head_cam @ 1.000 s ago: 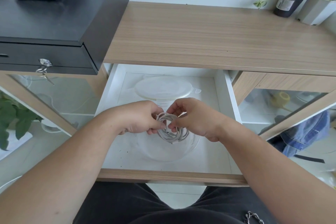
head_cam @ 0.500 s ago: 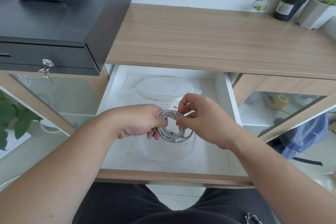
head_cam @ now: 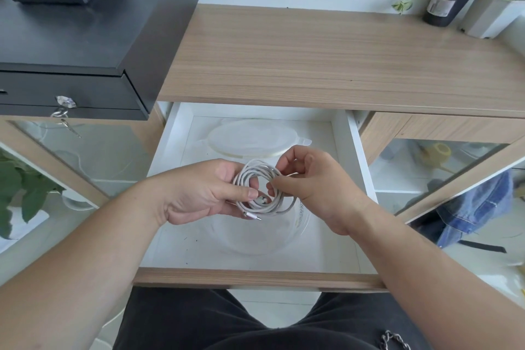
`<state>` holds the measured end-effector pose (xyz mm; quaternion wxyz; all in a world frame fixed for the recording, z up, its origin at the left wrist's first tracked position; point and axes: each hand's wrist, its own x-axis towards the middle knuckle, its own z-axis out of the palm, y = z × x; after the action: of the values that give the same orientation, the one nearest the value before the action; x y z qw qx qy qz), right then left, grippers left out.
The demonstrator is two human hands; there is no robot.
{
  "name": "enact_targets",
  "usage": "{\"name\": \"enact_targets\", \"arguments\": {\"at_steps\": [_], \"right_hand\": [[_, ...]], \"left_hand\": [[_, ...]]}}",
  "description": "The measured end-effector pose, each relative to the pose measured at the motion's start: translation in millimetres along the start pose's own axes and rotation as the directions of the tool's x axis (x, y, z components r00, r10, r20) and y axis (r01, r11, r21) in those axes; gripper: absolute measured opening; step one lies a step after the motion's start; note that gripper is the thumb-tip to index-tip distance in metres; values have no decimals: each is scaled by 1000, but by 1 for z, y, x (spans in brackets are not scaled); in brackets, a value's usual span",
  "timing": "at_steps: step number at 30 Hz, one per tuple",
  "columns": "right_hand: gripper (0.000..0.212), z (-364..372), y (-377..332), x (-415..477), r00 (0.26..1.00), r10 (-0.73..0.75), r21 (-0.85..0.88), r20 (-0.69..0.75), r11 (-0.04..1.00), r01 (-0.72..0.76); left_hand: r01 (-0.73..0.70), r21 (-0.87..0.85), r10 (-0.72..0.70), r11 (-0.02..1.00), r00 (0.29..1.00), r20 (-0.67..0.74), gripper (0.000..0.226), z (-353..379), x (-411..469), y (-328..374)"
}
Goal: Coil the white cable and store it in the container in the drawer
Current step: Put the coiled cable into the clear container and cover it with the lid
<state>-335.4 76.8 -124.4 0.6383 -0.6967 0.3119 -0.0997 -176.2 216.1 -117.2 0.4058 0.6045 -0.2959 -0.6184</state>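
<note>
At the centre of the frame the white cable [head_cam: 260, 192] is gathered into a loose ring, held above the clear container [head_cam: 287, 231] that sits in the open drawer [head_cam: 167, 156] — the left hand [head_cam: 199, 193] closed on the ring's left side with the thumb on top, the right hand [head_cam: 306, 182] pinching its right side between fingertips. One plug sticks out at the ring's lower edge, so I would tuck that end under a loop first. Then lower the ring flat into the container — letting go with both hands together, or the loops may spring apart.
</note>
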Motion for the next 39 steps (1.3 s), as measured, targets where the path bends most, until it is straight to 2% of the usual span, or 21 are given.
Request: {"name": "enact_targets", "arguments": {"at_steps": [3,5,7,8,10,12,15,17,18,19,21,22,24,25,27,28,30,33,34,37,39], "right_hand": [[14,-3,0,0,999,22,-4,-29,1000,-22],[17,-7,0,-2,999,33,-28,-35,999,-34],[19,-9,-2,-6,998,-2,-143,-62,990,-7],[21,-9,-3,-9,993,-67,-247,-95,968,41],[23,-8,-9,-17,931,-332,-485,-150,845,224],[25,-5,-19,-28,811,-584,-599,-30,660,453],[27,10,-21,-43,721,-640,-598,265,477,644],[20,23,-16,-48,684,-653,-635,325,386,670],[15,28,-14,-50,690,-669,-644,276,404,649],[13,32,-12,-51,708,-683,-634,182,469,615],[23,32,-11,-53,702,-712,-581,23,562,589],[31,31,-11,-56,672,-741,-571,20,543,616],[39,32,-12,-61,590,-789,-592,175,395,703],[35,33,-13,-63,556,-782,-613,281,299,731],[21,36,-13,-64,542,-736,-664,407,169,728],[17,35,-12,-62,556,-724,-688,409,156,709],[16,30,-11,-57,608,-711,-727,354,200,657],[8,18,-10,-48,747,-630,-784,212,347,515],[4,14,-9,-45,777,-608,-781,161,403,478],[10,8,-8,-39,822,-567,-682,49,582,442],[15,7,-8,-37,823,-567,-649,33,615,449]], "left_hand": [[0,-26,-1,1000,999,-46,18,4,4,-2],[-18,-10,18,1000,998,-58,15,5,4,-4],[-21,1,21,1000,997,-75,13,5,4,-4],[-21,1,22,1000,996,-82,12,5,4,-4],[-24,13,25,1000,996,-80,18,4,4,-3],[-36,23,38,999,997,-63,11,3,3,-2],[-61,59,62,996,998,-19,14,4,0,1],[-68,85,67,994,998,19,11,7,-3,3],[-74,89,72,993,997,25,14,9,-4,4],[-69,80,68,994,998,11,14,8,-3,3],[-59,77,62,995,998,-28,8,8,-2,1],[-44,93,48,995,998,-43,9,8,-2,2],[-18,153,25,988,999,-45,3,10,-5,5],[-2,182,9,983,999,-38,5,10,-5,6],[26,171,-20,985,999,-33,7,10,-4,5],[29,139,-23,990,999,-41,12,10,-3,5],[20,77,-17,997,999,-40,28,7,0,-1],[-9,14,10,1000,999,-34,10,4,-1,-1],[-15,-18,14,1000,999,-30,16,3,-1,0],[-28,-102,26,994,999,-20,27,3,-3,4],[-56,-143,52,988,998,-28,29,6,-3,4]]}}
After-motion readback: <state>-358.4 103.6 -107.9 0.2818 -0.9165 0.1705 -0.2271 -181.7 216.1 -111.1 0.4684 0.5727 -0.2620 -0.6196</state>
